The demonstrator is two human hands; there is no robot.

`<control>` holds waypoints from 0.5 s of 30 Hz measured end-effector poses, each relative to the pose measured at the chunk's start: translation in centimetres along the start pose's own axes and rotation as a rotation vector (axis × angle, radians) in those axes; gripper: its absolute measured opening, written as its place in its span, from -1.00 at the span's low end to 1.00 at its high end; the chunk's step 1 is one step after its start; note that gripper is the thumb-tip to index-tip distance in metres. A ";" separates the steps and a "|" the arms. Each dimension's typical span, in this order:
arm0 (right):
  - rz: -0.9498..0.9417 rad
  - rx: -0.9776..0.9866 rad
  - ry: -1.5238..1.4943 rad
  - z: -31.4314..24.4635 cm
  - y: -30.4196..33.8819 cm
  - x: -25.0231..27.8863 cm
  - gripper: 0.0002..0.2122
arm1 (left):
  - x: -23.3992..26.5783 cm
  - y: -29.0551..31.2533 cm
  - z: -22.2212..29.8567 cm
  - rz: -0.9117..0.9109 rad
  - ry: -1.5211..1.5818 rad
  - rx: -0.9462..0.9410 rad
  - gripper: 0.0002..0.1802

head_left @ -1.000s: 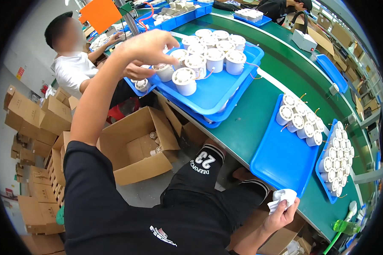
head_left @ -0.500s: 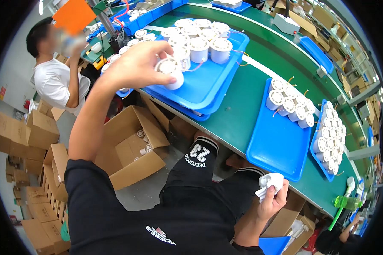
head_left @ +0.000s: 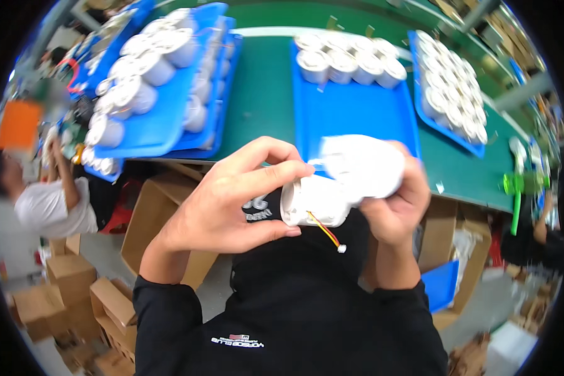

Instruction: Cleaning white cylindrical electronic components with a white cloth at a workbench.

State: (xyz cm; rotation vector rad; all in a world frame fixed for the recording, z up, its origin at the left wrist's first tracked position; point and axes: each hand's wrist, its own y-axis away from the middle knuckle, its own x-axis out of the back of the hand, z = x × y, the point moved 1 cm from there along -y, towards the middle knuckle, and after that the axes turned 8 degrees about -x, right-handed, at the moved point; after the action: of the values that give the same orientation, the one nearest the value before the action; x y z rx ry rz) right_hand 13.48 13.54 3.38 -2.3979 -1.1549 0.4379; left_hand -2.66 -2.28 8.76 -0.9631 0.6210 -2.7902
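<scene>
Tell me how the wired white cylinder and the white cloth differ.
The cylinder has a rounded, firm-looking body; the cloth looks loosely bunched and is blurred. Coloured wires trail from the cylinder; none show on the cloth. The left hand holds the cylinder, the right hand the cloth. Both are white.

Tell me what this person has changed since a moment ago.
The left hand has taken a white cylinder off the stacked blue trays and brought it rightward, in front of the body. The right hand has brought its white cloth up close. That hand still grips the cloth; the partly filled tray stays put.
</scene>
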 end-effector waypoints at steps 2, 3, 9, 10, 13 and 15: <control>-0.277 -0.091 0.010 0.5 -0.2 1.5 -0.82 | -1.6 -0.9 -0.3 -0.051 0.020 -0.023 -0.33; -0.323 -0.162 -0.075 1.1 0.4 2.0 -0.83 | -2.4 -1.1 -0.7 -0.068 0.046 -0.031 -0.33; -0.130 -0.675 -0.452 2.8 4.9 3.4 -0.79 | -4.9 -0.8 -3.1 -0.155 0.077 -0.062 -0.34; -0.112 -0.736 -0.611 3.2 5.6 3.4 -0.73 | -5.3 -0.8 -3.3 -0.166 0.085 -0.059 -0.34; -0.064 -0.887 -0.992 3.9 6.5 2.9 -0.68 | -6.1 -0.1 -3.7 -0.086 0.146 -0.076 -0.34; -0.038 -0.898 -1.031 4.5 7.2 2.2 -0.64 | -6.8 0.5 -4.0 0.049 0.136 -0.070 -0.35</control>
State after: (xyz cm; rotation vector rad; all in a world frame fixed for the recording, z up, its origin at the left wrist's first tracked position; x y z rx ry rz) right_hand 17.41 12.39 -4.34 -2.9007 -2.1709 1.5284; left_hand 0.20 0.33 1.85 -0.7626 0.7539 -2.8252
